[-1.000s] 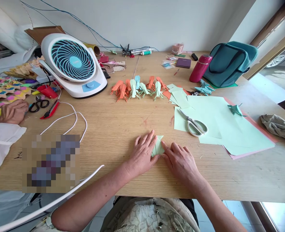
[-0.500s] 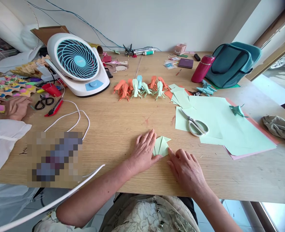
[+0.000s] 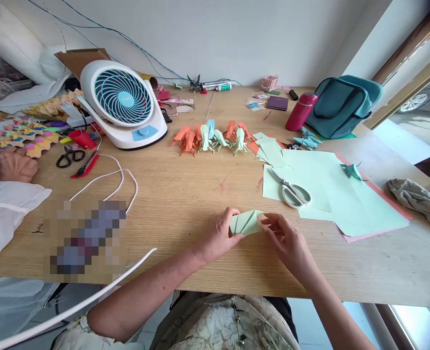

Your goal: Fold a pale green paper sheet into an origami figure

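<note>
A small folded piece of light green paper [image 3: 247,222] is held just above the wooden table [image 3: 185,194] near its front edge. My left hand [image 3: 218,238] pinches its left end, thumb underneath. My right hand [image 3: 285,240] grips its right end with curled fingers. Both hands are closed on the paper. Behind them, white-handled scissors [image 3: 293,190] lie on a stack of light green sheets [image 3: 324,187].
A row of orange and green origami figures [image 3: 213,136] stands mid-table. A white and blue fan [image 3: 123,104] sits at the back left, its white cable looping forward. A red flask [image 3: 299,111] and a teal bag [image 3: 340,104] stand back right. Another person's hand [image 3: 12,165] rests far left.
The folded green paper was pressed flat on the table under both hands. Now both hands have lifted it and hold it by its ends, turned sideways.
</note>
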The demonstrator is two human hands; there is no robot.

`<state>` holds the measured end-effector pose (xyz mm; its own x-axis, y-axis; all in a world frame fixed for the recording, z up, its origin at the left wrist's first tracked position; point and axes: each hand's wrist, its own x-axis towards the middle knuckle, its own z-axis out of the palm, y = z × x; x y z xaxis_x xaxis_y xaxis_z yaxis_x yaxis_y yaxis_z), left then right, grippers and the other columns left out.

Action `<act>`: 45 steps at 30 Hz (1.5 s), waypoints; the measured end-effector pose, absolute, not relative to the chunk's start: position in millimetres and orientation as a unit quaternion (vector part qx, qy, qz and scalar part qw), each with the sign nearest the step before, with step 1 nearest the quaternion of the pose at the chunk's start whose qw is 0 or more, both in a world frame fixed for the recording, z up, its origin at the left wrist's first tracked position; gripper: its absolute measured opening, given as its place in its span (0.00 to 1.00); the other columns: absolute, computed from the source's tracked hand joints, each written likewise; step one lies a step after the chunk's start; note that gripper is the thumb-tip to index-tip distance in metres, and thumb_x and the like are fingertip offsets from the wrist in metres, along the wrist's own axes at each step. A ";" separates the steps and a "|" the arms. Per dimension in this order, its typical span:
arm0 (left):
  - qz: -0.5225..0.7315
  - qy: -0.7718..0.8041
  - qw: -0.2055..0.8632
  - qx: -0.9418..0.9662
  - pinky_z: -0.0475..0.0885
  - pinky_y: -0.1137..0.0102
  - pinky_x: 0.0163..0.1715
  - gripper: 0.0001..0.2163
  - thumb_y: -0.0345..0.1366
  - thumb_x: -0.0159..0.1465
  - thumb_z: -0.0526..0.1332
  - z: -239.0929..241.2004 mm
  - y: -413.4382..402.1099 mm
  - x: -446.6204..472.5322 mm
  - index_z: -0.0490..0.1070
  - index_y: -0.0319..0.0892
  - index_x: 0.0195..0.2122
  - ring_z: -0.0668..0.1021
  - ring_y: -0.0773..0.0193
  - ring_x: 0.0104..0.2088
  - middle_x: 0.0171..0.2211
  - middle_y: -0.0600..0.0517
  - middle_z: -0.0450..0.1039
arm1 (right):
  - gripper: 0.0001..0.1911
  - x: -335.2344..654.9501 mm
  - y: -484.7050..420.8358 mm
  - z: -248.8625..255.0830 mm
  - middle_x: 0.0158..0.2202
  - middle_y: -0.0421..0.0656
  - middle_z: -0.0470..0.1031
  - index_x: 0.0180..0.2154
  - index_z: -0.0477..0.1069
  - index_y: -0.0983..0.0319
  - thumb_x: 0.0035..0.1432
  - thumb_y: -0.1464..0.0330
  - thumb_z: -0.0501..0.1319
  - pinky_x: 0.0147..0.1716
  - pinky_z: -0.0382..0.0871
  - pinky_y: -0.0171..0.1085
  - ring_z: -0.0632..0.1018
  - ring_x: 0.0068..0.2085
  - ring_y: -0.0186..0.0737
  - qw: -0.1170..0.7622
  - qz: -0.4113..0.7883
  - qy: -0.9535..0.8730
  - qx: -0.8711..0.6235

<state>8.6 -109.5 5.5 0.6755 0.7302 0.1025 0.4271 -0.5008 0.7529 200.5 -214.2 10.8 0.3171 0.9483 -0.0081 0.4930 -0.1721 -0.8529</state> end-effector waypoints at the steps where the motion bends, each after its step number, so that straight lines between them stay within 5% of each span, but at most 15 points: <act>1: 0.209 0.348 0.394 0.824 0.69 0.67 0.42 0.20 0.31 0.56 0.67 7.7 -110.7 9.0 0.62 0.46 0.48 0.76 0.59 0.42 0.43 0.51 0.74 | 0.18 200.8 -207.1 10.2 0.46 0.46 0.75 0.50 0.65 0.56 0.61 0.56 0.61 0.39 0.73 0.41 0.78 0.41 0.43 0.423 0.322 -0.481 -0.697; 5: 0.238 0.365 0.488 0.757 0.69 0.73 0.34 0.20 0.29 0.54 0.66 14.8 -111.3 11.5 0.64 0.45 0.47 0.76 0.64 0.37 0.43 0.53 0.74 | 0.31 202.6 -184.3 11.4 0.42 0.44 0.76 0.53 0.64 0.56 0.51 0.55 0.70 0.37 0.72 0.39 0.77 0.39 0.41 0.527 0.435 -0.392 -0.616; 10: 0.258 0.365 0.581 0.680 0.70 0.72 0.33 0.27 0.29 0.48 0.71 18.4 -102.1 16.2 0.64 0.43 0.49 0.77 0.63 0.36 0.40 0.51 0.76 | 0.17 203.8 -164.3 25.9 0.27 0.41 0.78 0.32 0.73 0.61 0.48 0.57 0.72 0.29 0.66 0.35 0.74 0.28 0.35 0.517 0.559 -0.376 -0.528; 16: 0.251 0.322 0.710 0.575 0.70 0.72 0.32 0.18 0.39 0.49 0.72 25.1 -83.7 24.5 0.74 0.37 0.38 0.76 0.64 0.32 0.33 0.51 0.76 | 0.14 206.1 -136.3 38.8 0.24 0.38 0.76 0.27 0.72 0.61 0.49 0.60 0.72 0.27 0.64 0.34 0.72 0.25 0.33 0.532 0.577 -0.388 -0.484; 32: 0.203 0.363 0.643 0.643 0.69 0.73 0.28 0.14 0.37 0.52 0.69 10.6 -72.9 35.2 0.76 0.38 0.40 0.76 0.63 0.31 0.31 0.52 0.77 | 0.16 196.1 -115.4 17.2 0.23 0.38 0.74 0.25 0.73 0.61 0.45 0.58 0.74 0.24 0.61 0.33 0.70 0.25 0.33 0.573 0.588 -0.283 -0.496; 39: 0.183 0.308 0.709 0.608 0.66 0.76 0.17 0.20 0.52 0.58 0.64 10.0 -69.3 31.2 0.73 0.36 0.33 0.75 0.66 0.26 0.26 0.49 0.74 | 0.18 196.3 -115.4 23.2 0.21 0.36 0.70 0.24 0.70 0.60 0.44 0.56 0.73 0.21 0.61 0.34 0.68 0.22 0.33 0.612 0.561 -0.238 -0.504; 45: 0.147 0.326 0.677 0.644 0.65 0.78 0.15 0.13 0.41 0.57 0.66 4.7 -72.3 30.6 0.75 0.37 0.38 0.73 0.70 0.22 0.25 0.52 0.74 | 0.19 191.5 -116.3 22.0 0.21 0.37 0.70 0.25 0.68 0.59 0.45 0.54 0.72 0.19 0.63 0.35 0.69 0.22 0.35 0.605 0.554 -0.257 -0.510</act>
